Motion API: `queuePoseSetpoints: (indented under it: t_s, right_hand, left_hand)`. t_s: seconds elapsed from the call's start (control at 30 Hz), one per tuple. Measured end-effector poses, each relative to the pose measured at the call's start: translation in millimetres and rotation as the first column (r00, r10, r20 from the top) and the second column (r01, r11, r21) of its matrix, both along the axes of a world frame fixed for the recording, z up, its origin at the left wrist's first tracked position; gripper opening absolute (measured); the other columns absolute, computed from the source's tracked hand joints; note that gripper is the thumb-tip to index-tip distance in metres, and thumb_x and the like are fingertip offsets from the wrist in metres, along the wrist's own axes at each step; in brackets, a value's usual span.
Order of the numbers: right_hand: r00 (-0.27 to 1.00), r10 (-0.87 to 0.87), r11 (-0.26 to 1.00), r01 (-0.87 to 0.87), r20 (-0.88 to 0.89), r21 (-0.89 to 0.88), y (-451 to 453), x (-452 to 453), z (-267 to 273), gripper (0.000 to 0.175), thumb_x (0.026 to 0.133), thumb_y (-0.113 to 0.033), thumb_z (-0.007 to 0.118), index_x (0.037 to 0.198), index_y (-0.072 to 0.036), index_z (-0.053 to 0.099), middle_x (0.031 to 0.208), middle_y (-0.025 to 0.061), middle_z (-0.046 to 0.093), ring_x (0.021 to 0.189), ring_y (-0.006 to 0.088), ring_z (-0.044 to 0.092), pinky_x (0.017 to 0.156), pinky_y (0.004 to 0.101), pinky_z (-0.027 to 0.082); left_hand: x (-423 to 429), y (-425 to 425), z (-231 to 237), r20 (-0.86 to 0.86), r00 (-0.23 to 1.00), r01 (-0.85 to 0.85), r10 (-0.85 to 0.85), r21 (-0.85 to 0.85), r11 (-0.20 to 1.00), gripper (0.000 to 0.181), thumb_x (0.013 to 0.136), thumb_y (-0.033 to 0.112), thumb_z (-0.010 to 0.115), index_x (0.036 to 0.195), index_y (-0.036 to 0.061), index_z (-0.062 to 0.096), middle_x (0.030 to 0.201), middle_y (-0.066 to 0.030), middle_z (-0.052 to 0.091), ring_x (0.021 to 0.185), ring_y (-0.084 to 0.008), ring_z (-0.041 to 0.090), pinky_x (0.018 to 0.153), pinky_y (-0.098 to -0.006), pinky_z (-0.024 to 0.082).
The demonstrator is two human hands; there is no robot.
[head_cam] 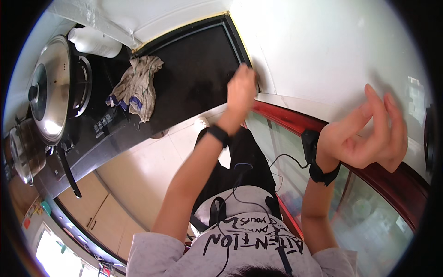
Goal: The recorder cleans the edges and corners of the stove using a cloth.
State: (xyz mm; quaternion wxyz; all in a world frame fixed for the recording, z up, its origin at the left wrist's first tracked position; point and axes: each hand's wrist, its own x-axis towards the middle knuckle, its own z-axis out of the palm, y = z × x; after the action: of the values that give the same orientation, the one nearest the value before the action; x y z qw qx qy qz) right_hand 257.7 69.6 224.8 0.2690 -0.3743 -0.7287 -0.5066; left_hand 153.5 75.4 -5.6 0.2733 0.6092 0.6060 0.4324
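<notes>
Over the right end of the black countertop (pixel 197 69), close to the white wall, is my left hand (pixel 242 86). It is blurred, with fingers curled under, and whether anything is inside them is hidden. My right hand (pixel 367 135) is raised in front of the white wall (pixel 311 48), above a dark red cabinet rail (pixel 380 187). Its fingers are bent and partly spread, with nothing visible in them. A crumpled beige cloth (pixel 138 86) with blue-purple edging lies on the counter left of my left hand.
At the left, a lidded wok (pixel 52 90) sits on a gas hob, its black handle (pixel 69 173) projecting past the counter edge. A white plastic bottle (pixel 95 41) lies behind it. A lidded glass pot (pixel 27 152) is nearer. Glass-fronted cabinet panels (pixel 363 211) stand at my right.
</notes>
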Motion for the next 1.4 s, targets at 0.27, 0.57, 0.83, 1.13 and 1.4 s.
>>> queuePoseSetpoints:
  t_s: [0.27,0.57,0.83,1.13,1.4]
  right_hand:
    - [1.000,0.026,0.999,-0.026,-0.009,0.028,2.4,2.4,-0.7,0.013,0.082,-0.010,0.057,0.078,-0.010,0.068,0.081,0.0014,0.064,0.084,0.0144,0.052,0.071,0.0248,0.038]
    - [0.999,0.044,0.999,-0.044,0.007,0.025,3.4,3.1,-1.5,0.012,0.083,-0.012,0.057,0.080,-0.009,0.069,0.084,0.0017,0.065,0.088,0.0127,0.050,0.076,0.0235,0.035]
    - [0.999,0.004,1.000,-0.003,-0.040,0.020,2.5,1.6,-5.7,0.012,0.082,-0.010,0.057,0.080,-0.010,0.069,0.087,0.0009,0.064,0.091,0.0132,0.046,0.075,0.0228,0.035]
    - [0.992,-0.028,0.999,0.023,-0.125,-0.039,-1.1,-3.9,-6.5,0.013,0.081,-0.009,0.057,0.079,-0.012,0.069,0.086,-0.0008,0.064,0.090,0.0126,0.048,0.078,0.0235,0.033]
    - [0.997,-0.036,0.999,0.036,-0.074,-0.002,-3.3,-2.7,-5.1,0.012,0.081,-0.011,0.058,0.079,-0.013,0.069,0.085,-0.0019,0.064,0.089,0.0121,0.049,0.079,0.0242,0.032]
  left_hand:
    - [1.0,4.0,0.9,-0.024,0.999,-0.029,0.029,-0.008,1.000,0.003,0.076,0.001,0.056,0.078,0.0006,0.057,0.084,-0.0136,0.053,0.074,-0.0340,0.057,0.063,-0.0419,0.048]
    - [5.9,-6.7,-1.5,-0.022,0.999,-0.043,0.042,-0.015,0.999,0.006,0.076,0.000,0.055,0.080,0.0000,0.058,0.083,-0.0146,0.053,0.074,-0.0350,0.057,0.063,-0.0417,0.047]
    - [17.9,-32.1,5.5,0.018,1.000,0.025,-0.025,-0.014,1.000,0.004,0.075,-0.002,0.053,0.077,0.0001,0.056,0.083,-0.0142,0.051,0.075,-0.0347,0.056,0.062,-0.0422,0.047]
    - [14.8,-28.8,4.0,-0.108,0.993,0.048,-0.047,0.010,0.999,0.002,0.073,0.001,0.055,0.073,0.0009,0.053,0.078,-0.0128,0.050,0.076,-0.0318,0.055,0.064,-0.0416,0.047]
    - [8.1,-11.9,5.2,-0.099,0.995,0.007,-0.008,-0.005,1.000,0.002,0.074,0.000,0.054,0.075,0.0008,0.054,0.080,-0.0132,0.050,0.077,-0.0320,0.055,0.063,-0.0414,0.047]
